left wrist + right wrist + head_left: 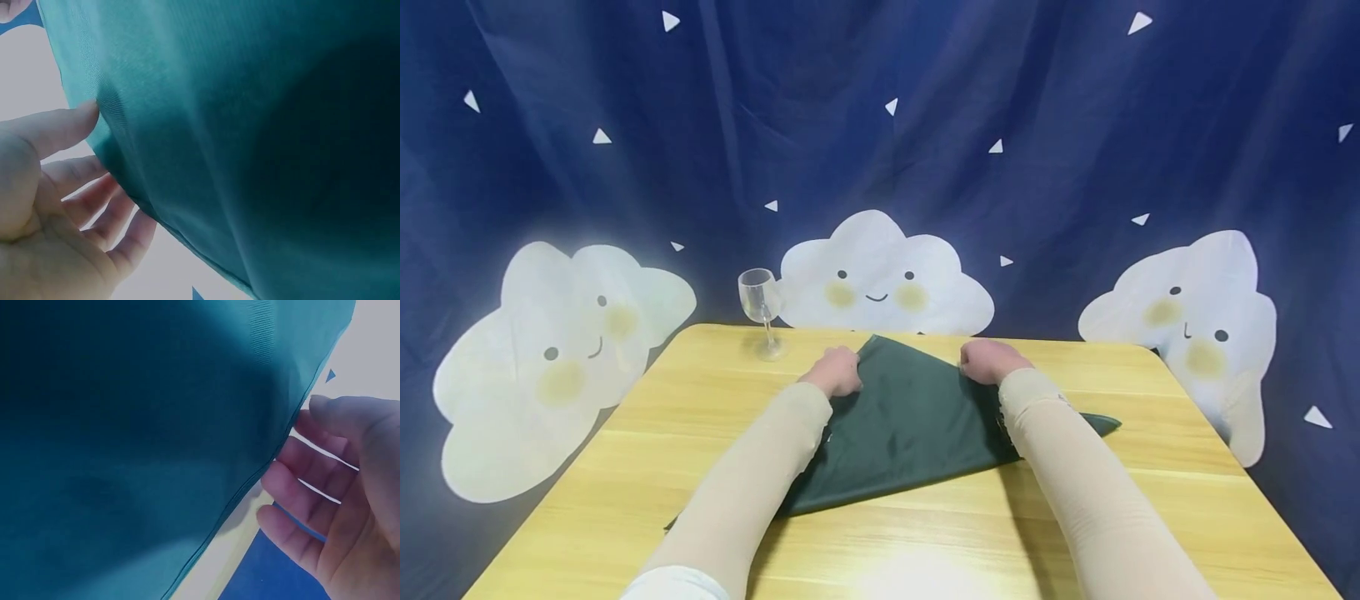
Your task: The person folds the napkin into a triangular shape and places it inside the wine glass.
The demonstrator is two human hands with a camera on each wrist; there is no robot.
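A dark green cloth napkin, with hemmed edges, spreads over the middle of the wooden table, one corner pointing to the back. In the head view my left hand is at its left edge and my right hand at its right edge. Seen from the left wrist, the thumb and fingers of the left hand pinch the edge of the napkin. The right wrist view has the right hand pinching the opposite hem between thumb and forefinger, its other fingers loosely bent below.
An upright, clear wine glass stands near the table's back left corner, left of the napkin. Bare wood of the table lies to the right and in front. A blue curtain with white clouds hangs behind the table.
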